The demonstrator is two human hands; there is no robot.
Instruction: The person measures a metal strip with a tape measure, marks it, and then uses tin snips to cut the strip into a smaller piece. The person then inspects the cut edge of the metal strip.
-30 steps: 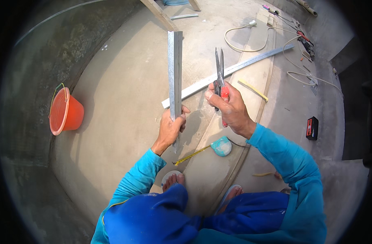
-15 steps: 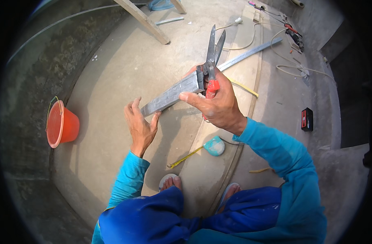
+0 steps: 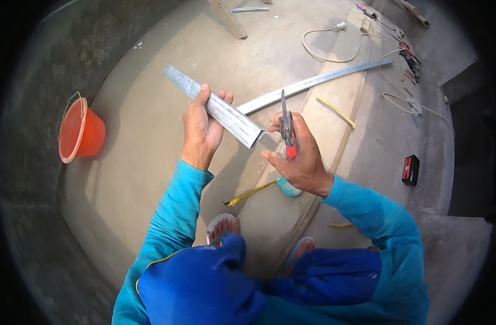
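Observation:
My left hand [image 3: 198, 135] grips a short grey metal channel [image 3: 234, 119] around its middle, thumb on top. The piece slants from upper left down to an open end near my right hand. Tin snips [image 3: 287, 130] with red handles sit in my right hand [image 3: 303, 165], their dark blades pointing up. The handles are mostly hidden by my palm, and the blades stand apart from the channel. Under my right hand on the floor lies a teal tape measure [image 3: 289, 188], partly covered, its yellow blade [image 3: 250, 194] pulled out to the left.
A long metal channel [image 3: 324, 77] lies across the floor ahead. An orange bucket [image 3: 93, 132] stands by the left wall. To the right are a black-and-red battery pack [image 3: 410, 170], a pale cord [image 3: 343, 58] and a power tool [image 3: 409, 62]. A wooden leg [image 3: 229, 20] stands far ahead.
The short channel has swung round and left my right hand; my left hand now grips it. My right hand has moved down slightly with the snips. The head view has shifted.

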